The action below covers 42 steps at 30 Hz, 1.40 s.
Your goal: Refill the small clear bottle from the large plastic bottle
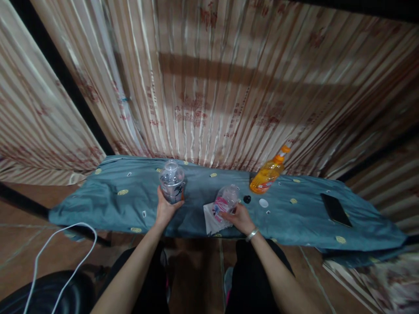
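Observation:
My left hand is wrapped round a clear plastic cup with dark print and a domed lid, upright on the cloth-covered table. In my right hand is a second clear plastic cup with pink print, tilted over a white napkin. Whether that cup touches the napkin I cannot tell. Just right of this cup lie a small black cap and a white round disc. Behind them stands a bottle of orange-yellow liquid with an orange top.
A dark flat phone-like slab lies on the right of the blue-green tablecloth. Pleated curtains hang close behind the table. Dark poles stand at the sides. A white cable loops at lower left.

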### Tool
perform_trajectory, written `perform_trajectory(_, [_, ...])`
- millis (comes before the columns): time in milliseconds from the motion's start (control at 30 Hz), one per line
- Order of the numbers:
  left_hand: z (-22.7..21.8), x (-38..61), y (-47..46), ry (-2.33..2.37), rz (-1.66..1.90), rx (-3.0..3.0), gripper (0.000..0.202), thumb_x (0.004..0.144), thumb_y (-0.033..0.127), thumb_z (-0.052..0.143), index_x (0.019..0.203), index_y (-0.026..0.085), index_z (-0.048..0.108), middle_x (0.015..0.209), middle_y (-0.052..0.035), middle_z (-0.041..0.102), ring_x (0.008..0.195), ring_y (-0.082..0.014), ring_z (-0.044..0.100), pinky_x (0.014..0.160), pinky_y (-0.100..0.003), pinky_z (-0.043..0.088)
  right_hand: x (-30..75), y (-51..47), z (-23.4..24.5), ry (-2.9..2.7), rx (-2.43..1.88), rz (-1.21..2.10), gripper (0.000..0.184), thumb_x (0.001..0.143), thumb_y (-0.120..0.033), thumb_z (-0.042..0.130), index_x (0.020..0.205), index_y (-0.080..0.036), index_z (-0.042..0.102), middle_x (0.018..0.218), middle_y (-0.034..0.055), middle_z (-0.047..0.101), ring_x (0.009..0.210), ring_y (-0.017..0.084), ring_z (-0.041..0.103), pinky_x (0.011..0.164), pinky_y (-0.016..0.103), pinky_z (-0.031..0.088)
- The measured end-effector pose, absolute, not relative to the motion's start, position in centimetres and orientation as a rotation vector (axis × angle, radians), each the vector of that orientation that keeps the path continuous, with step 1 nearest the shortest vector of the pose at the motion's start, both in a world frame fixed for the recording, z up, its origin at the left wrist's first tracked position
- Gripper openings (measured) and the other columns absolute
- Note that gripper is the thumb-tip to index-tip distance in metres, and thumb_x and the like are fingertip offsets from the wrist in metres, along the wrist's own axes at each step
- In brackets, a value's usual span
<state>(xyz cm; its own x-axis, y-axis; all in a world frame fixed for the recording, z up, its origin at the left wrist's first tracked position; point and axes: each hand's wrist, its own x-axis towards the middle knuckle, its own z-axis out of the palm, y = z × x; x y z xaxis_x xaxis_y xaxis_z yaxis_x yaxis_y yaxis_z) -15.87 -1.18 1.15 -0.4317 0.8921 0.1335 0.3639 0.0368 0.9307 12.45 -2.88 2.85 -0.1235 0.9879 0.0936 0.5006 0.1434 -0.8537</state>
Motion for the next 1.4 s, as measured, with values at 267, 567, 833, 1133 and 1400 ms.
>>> perform_trajectory(267, [1.2, -16.1, -0.9, 1.963, 1.203, 1.283, 0.089, 0.052, 0.033, 0.082, 0.128, 0.019, 0.038, 0.118, -0.0131, 0.061, 0.108, -0.0295, 0.061, 0.088, -0.041, 0.049, 13.2, -3.5, 3.2, -1.714, -1.408, 0.894, 0.062, 0.066, -0.042, 0.077, 0.119, -0.018, 0.055, 0.105, 0.0089, 0.071, 0.090, 0.025, 0.068, 0.083, 0.038, 0.053])
perform_trajectory(567, [2.3, -15.6, -2.4, 1.923, 1.174, 1.378, 0.059, 0.068, 0.038, 0.073, 0.117, 0.017, 0.048, 0.103, -0.0072, 0.062, 0.092, -0.0218, 0.062, 0.082, -0.041, 0.051, 16.1, -3.7, 5.6, -1.618, -1.262, 0.743, 0.092, 0.071, -0.046, 0.075, 0.146, -0.026, 0.026, 0.148, 0.0134, 0.038, 0.137, 0.029, 0.037, 0.110, 0.051, 0.032])
perform_trajectory(833, [3.1, -15.0, -3.6, 1.835, 1.274, 1.414, 0.077, 0.051, 0.036, 0.078, 0.119, 0.021, 0.044, 0.109, -0.0086, 0.062, 0.106, -0.0299, 0.060, 0.089, -0.046, 0.048, 11.3, -8.3, 13.3, -1.656, -1.042, 0.499, 0.077, 0.079, -0.035, 0.072, 0.144, -0.029, 0.032, 0.147, 0.0085, 0.041, 0.135, 0.029, 0.040, 0.111, 0.050, 0.035])
perform_trajectory(1133, [4.8, -14.1, -4.9, 1.691, 1.398, 1.482, 0.085, 0.050, 0.039, 0.078, 0.126, 0.019, 0.046, 0.120, -0.0130, 0.059, 0.117, -0.0337, 0.054, 0.099, -0.049, 0.044, 1.5, -5.6, 12.8, -1.687, -0.977, 0.835, 0.118, 0.056, -0.039, 0.087, 0.148, -0.022, 0.014, 0.147, 0.0143, 0.039, 0.136, 0.030, 0.037, 0.112, 0.048, 0.032])
perform_trajectory(1400, [5.2, -15.2, -5.2, 1.459, 1.516, 1.320, 0.115, 0.040, 0.034, 0.085, 0.140, 0.024, 0.028, 0.143, -0.0121, 0.043, 0.134, -0.0322, 0.040, 0.112, -0.048, 0.031, 0.9, -5.0, 14.8, -1.424, -0.912, 0.883, 0.066, 0.057, -0.038, 0.083, 0.112, -0.021, 0.051, 0.107, 0.0044, 0.065, 0.098, 0.023, 0.063, 0.089, 0.037, 0.052])
